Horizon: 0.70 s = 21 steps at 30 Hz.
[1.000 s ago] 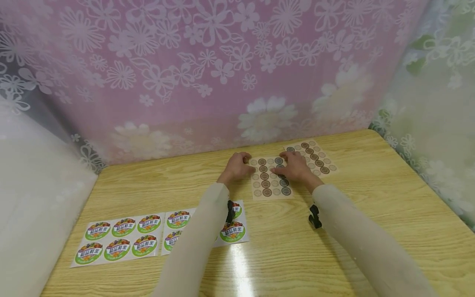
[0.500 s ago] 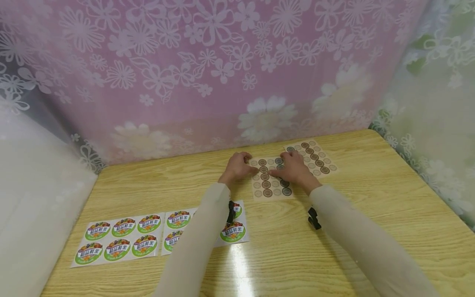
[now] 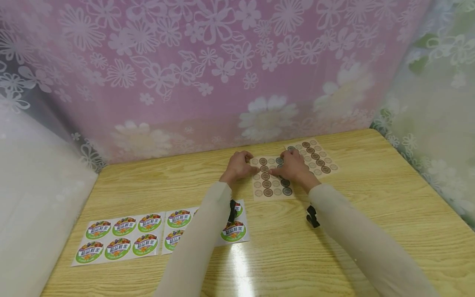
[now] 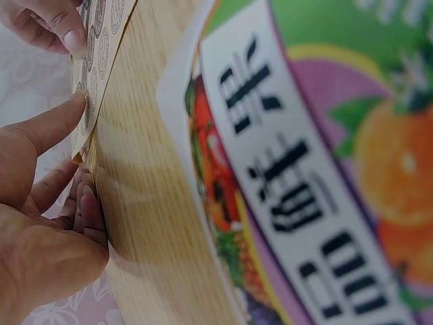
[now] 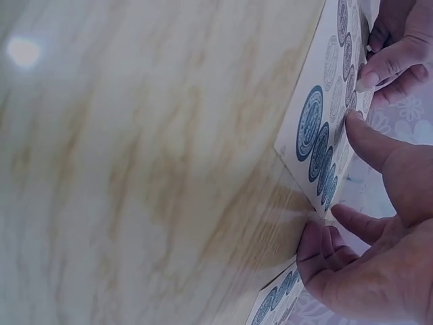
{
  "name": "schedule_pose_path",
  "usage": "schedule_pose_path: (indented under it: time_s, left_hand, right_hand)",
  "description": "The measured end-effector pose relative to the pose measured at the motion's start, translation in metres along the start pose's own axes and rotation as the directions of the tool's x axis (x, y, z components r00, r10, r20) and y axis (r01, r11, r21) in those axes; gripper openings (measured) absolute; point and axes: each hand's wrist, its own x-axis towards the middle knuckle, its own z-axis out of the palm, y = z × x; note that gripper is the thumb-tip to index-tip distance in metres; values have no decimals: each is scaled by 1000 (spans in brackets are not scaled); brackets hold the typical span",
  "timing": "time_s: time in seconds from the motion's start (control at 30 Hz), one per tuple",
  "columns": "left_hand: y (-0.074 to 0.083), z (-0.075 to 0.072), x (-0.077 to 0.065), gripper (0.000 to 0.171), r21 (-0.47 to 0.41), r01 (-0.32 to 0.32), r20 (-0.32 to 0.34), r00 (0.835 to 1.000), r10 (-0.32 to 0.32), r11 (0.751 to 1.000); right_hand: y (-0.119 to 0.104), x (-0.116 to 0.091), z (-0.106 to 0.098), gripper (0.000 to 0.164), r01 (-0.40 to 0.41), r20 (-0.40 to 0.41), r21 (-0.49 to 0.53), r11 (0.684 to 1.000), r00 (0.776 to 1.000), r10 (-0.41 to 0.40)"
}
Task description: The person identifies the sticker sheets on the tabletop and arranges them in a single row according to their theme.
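A beige sheet of round stickers (image 3: pixel 268 192), with brown, pale and dark blue-grey circles in columns, lies near the table's back edge between both hands. My left hand (image 3: pixel 237 166) holds its left edge; in the left wrist view the thumb rests on the printed face while the other fingers curl at the edge below. From the opposite side my right hand (image 3: pixel 295 168) grips the sheet, thumb on top and fingers at the right edge, as the right wrist view shows. The two thumb tips sit close together over the stickers. Some circles are hidden beneath the hands.
Behind the right hand lies a second beige sticker sheet (image 3: pixel 322 169). Two white sheets of round fruit labels (image 3: pixel 117 248) lie side by side at the front left, one partly under the left sleeve (image 3: pixel 202 231). A floral curtain (image 3: pixel 208 103) hangs along the back edge.
Both thumbs have slid slightly inward over the sheet, the right one leftward and the left one rightward. Over the last half second the hands hardly move.
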Motion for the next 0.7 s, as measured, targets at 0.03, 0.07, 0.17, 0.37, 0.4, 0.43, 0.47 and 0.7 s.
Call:
schedule_pose_path:
  time_s: [0.03,0.07,0.17,0.37,0.4,0.43,0.47,0.7]
  left_hand:
    - [0,0,0,46,-2,-1,0,1000,1,1000]
    - [0,-1,-1,46,-4,-1,-2,1000,1,1000]
    - [1,-1,-2,46,-9,0,-1,1000,0,1000]
    - [1,-1,-2,46,-6,1,-7,1000,-1,1000]
    - [1,-1,-3,45,-6,0,-9,1000,0,1000]
    - [1,-1,-3,45,-9,-2,-11,1000,2,1000]
    - [1,-1,-3,45,-11,-3,-13,1000,3,1000]
    - [1,0,-3,45,0,-6,-12,1000,6,1000]
  right_hand:
    - [-1,0,0,74,-2,1,0,1000,1000,2]
    - [-1,0,0,75,-3,1,-2,1000,1000,3]
    - [-4,-1,-1,79,-12,14,-21,1000,1000,13]
    - [-11,0,-5,79,-58,55,-48,997,997,61]
    - [-12,0,-5,79,-65,58,-50,997,996,68]
    - [-13,-1,-6,79,-75,60,-53,996,995,78]
    - [-14,-1,-6,79,-83,59,-60,995,994,87]
    - [-25,-1,-9,52,-70,37,-134,989,996,75]
